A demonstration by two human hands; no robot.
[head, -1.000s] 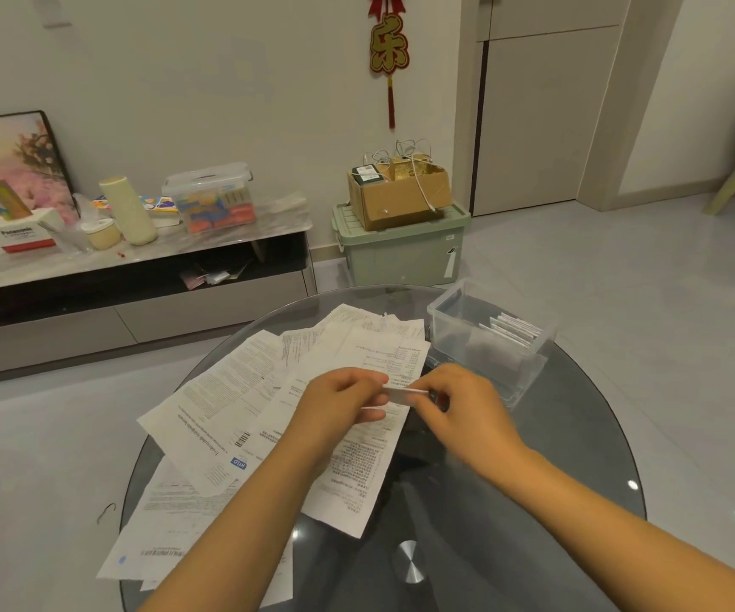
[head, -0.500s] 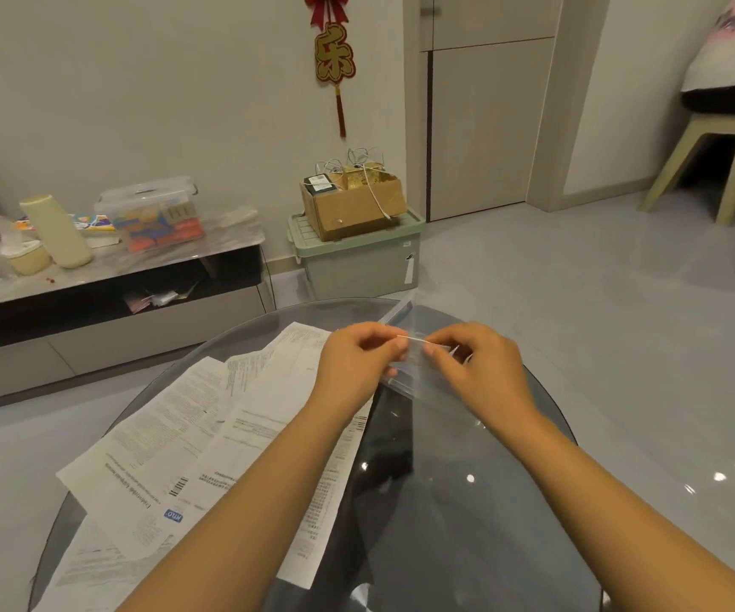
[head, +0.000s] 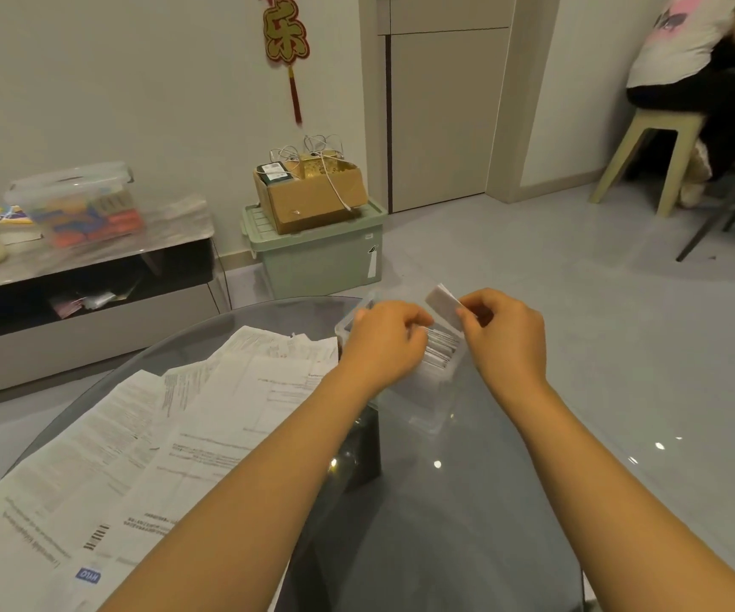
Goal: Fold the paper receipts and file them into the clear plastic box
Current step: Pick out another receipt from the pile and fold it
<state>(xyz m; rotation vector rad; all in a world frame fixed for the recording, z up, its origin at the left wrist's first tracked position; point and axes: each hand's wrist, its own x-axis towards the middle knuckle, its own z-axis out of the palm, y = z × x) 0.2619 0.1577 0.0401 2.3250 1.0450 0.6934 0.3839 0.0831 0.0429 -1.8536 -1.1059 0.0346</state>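
My right hand (head: 507, 337) pinches a small folded receipt (head: 444, 302) and holds it tilted just above the clear plastic box (head: 427, 408), which stands at the far side of the round glass table (head: 467, 514). My left hand (head: 385, 344) hovers over the box's left part with fingers curled, its fingertips on the tops of the folded receipts (head: 441, 353) standing upright inside. Both hands hide much of the box. Several unfolded paper receipts (head: 224, 413) lie spread over the table's left half.
Beyond the table a cardboard box (head: 312, 196) sits on a green storage bin (head: 317, 262) by the wall. A low console (head: 91, 276) with containers runs along the left. A person sits on a plastic stool (head: 648, 139) at the upper right.
Both hands carried the folded receipt away from the paper pile to the box. The left hand let go of it and now reaches into the box; the right hand tilts the receipt upward.
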